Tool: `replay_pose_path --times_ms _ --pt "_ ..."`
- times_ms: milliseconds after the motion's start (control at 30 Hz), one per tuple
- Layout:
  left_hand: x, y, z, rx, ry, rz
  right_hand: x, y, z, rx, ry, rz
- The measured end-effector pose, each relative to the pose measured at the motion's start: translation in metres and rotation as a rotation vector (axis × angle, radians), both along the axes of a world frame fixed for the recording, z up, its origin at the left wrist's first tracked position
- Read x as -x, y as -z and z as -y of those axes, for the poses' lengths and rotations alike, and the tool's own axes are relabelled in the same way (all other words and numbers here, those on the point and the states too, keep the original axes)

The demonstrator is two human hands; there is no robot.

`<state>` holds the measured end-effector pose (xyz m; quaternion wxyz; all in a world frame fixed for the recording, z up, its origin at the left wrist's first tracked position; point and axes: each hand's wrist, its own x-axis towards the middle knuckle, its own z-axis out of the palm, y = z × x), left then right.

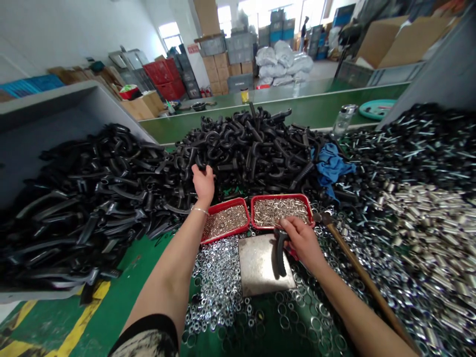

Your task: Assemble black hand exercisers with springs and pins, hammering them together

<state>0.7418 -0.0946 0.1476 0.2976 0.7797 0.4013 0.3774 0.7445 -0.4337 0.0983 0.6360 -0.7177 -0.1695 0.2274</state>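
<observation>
My right hand [303,240] pinches the top end of a black curved handle [281,258], which hangs over a square steel plate [258,263]. My left hand [204,184] reaches to the front of a heap of black curved parts [238,139], its fingers closed around one of them; the fingertips are partly hidden. Between the hands lie two red trays: the left tray [226,235] holds tiny metal pieces, the right tray [255,225] small metal pins. Loose metal rings and nuts [217,282] spread beside the plate.
A wooden-handled hammer [357,267] lies right of my right hand. Metal sleeves [435,228] are heaped farther right. A blue cloth [330,163] and a glass jar [344,121] stand behind. Black levers [92,198] fill the left side. A green belt [312,106] runs across the back.
</observation>
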Motion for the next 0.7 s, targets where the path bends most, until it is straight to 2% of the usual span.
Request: replay_pose_path --times_ms 67,133,200,267,333,400,500,700 --pt "0.021 0.000 0.018 -0.085 0.068 0.101 -0.002 0.001 -0.001 0.052 -0.028 0.033" --pt "0.046 0.002 0.047 -0.067 0.186 0.177 -0.004 0.000 -0.002 0.094 -0.054 0.064" --pt "0.071 0.009 0.085 0.088 0.346 0.168 -0.002 -0.001 -0.004 0.127 -0.080 0.103" --pt "0.091 0.020 0.126 0.254 0.516 0.044 0.001 -0.005 -0.006 0.154 -0.116 0.147" --pt "0.106 0.035 0.162 0.344 0.578 -0.066 0.006 -0.010 -0.007 0.178 -0.160 0.201" --pt "0.114 0.048 0.186 0.399 0.575 -0.109 0.012 -0.015 -0.006 0.204 -0.205 0.265" --pt "0.118 0.056 0.200 0.441 0.549 -0.108 0.018 -0.022 -0.003 0.252 -0.252 0.337" --pt "0.120 0.051 0.200 0.451 0.583 -0.128 0.022 -0.021 0.002 0.312 -0.276 0.396"
